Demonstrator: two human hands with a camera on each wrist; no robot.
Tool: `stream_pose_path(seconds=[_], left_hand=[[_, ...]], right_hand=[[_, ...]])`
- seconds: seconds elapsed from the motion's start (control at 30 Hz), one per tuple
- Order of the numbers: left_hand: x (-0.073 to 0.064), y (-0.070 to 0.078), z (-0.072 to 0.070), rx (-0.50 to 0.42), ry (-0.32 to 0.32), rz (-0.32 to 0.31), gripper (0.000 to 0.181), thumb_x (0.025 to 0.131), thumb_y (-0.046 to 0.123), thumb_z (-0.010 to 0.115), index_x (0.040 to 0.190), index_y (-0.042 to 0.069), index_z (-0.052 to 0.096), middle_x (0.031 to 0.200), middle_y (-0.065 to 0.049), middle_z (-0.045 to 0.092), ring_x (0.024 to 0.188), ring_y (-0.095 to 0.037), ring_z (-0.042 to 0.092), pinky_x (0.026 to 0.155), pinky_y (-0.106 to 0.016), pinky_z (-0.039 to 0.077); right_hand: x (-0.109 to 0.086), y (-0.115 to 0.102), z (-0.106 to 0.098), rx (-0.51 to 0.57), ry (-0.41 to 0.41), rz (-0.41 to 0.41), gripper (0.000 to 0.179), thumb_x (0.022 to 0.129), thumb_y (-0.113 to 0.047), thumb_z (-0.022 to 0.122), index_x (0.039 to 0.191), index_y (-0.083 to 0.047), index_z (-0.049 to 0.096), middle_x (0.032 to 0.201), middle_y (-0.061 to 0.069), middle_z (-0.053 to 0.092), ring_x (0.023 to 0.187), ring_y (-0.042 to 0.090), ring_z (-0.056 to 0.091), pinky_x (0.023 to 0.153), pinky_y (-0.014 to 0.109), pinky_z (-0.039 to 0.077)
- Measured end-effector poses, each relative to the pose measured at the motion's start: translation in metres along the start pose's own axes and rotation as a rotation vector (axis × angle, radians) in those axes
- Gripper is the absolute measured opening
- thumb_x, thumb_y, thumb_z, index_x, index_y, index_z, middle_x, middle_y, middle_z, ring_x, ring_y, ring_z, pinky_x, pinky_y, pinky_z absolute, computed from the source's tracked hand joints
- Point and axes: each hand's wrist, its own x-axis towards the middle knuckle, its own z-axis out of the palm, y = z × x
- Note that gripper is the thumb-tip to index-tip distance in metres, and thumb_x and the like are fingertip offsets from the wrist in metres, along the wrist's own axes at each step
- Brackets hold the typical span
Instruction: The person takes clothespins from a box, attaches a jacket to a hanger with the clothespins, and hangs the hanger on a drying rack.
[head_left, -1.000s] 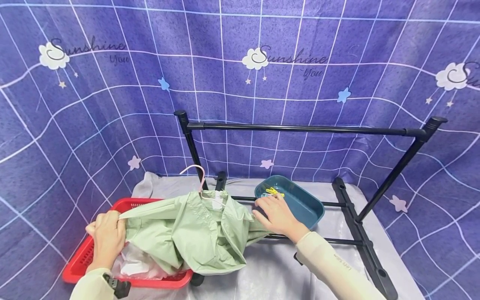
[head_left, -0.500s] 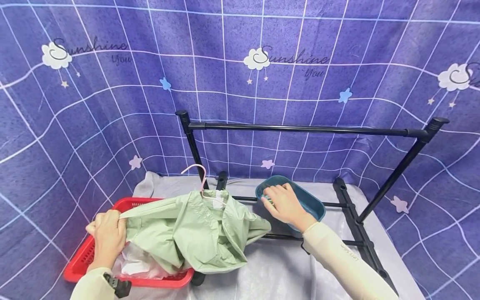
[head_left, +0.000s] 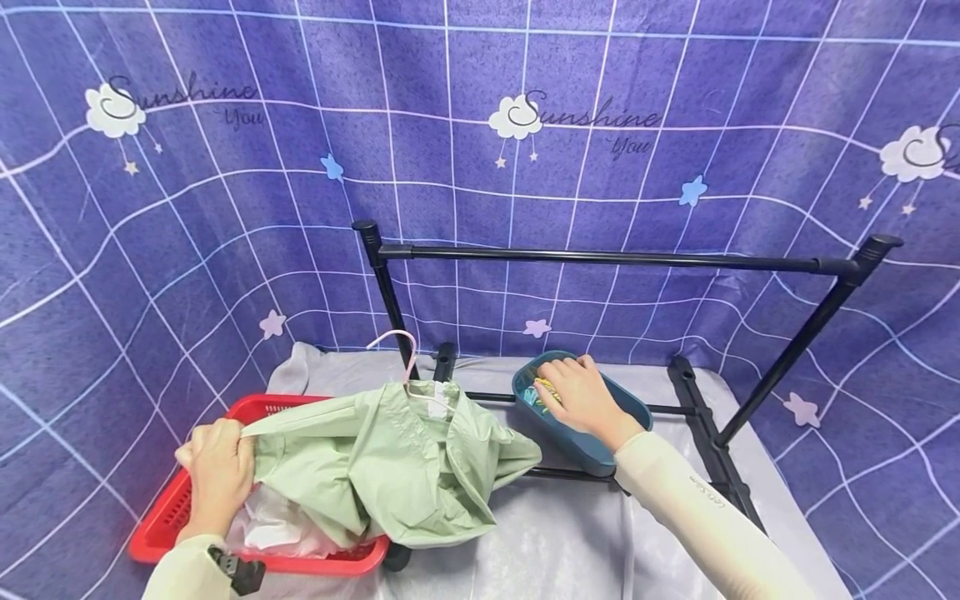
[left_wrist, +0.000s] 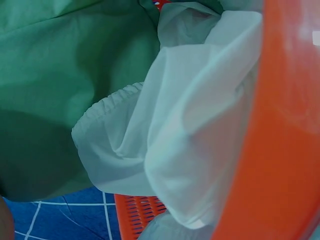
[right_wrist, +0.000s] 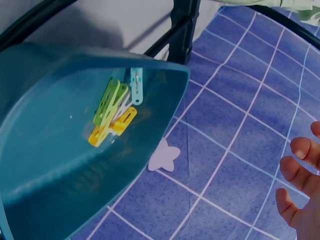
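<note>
Left grip point(head_left: 216, 471) holds the left end of a pale-green cloth garment point(head_left: 405, 479), partly over a red plastic basket point(head_left: 330, 567) near left; right grip point(head_left: 583, 396), fingers loosely apart, hovers above coloured clothespins point(right_wrist: 106, 104) in a teal oblong tub point(head_left: 588, 454).

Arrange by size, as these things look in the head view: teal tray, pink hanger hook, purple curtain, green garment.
Largest to smallest:
1. Purple curtain
2. Green garment
3. Teal tray, partly hidden
4. Pink hanger hook
</note>
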Motion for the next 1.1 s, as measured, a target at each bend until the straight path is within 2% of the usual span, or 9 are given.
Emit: stream_pose_path(seconds=[0.3,0.57,0.8,0.97,1.1], left_hand=[[-0.002,0.003,-0.002,0.010,-0.005,-0.013,0.017,0.086,0.005,0.045,0.071,0.004,0.038,0.075,-0.022,0.045,0.083,-0.049,0.039,0.070,-0.062,0.020],[-0.001,0.003,-0.003,-0.006,0.005,-0.007,0.016,0.086,0.005,0.046,0.071,0.004,0.040,0.076,-0.022,0.047,0.084,-0.049,0.039,0.070,-0.062,0.020],[-0.003,0.004,-0.005,-0.013,0.011,-0.012,0.015,0.086,0.005,0.046,0.073,0.002,0.042,0.078,-0.023,0.048,0.085,-0.050,0.039,0.071,-0.065,0.020],[-0.005,0.004,-0.006,-0.008,0.006,-0.031,0.016,0.086,0.005,0.046,0.071,0.004,0.040,0.077,-0.023,0.048,0.084,-0.049,0.039,0.071,-0.064,0.020],[-0.005,0.005,-0.006,-0.008,0.010,-0.018,0.016,0.086,0.004,0.046,0.071,0.004,0.040,0.075,-0.022,0.047,0.082,-0.048,0.039,0.070,-0.062,0.020]], right_hand=[[0.002,0.009,-0.001,-0.030,-0.044,0.011,0.016,0.096,-0.028,0.052,0.089,-0.014,0.053,0.078,0.000,0.055,0.075,0.025,0.056,0.076,0.046,0.036],[0.002,0.018,0.003,-0.072,-0.068,-0.006,0.016,0.096,-0.028,0.052,0.090,-0.013,0.055,0.082,0.003,0.060,0.076,0.027,0.057,0.075,0.046,0.036],[0.001,0.029,0.010,-0.116,-0.130,0.009,0.014,0.096,-0.028,0.052,0.094,-0.014,0.055,0.089,0.004,0.061,0.078,0.026,0.055,0.076,0.046,0.035],[0.001,0.032,0.012,-0.126,-0.174,0.025,0.014,0.097,-0.028,0.052,0.093,-0.014,0.053,0.087,0.004,0.058,0.079,0.027,0.054,0.077,0.046,0.034],[0.000,0.035,0.014,-0.146,-0.188,0.020,0.015,0.096,-0.028,0.052,0.093,-0.014,0.053,0.087,0.005,0.058,0.079,0.028,0.054,0.076,0.047,0.034]])
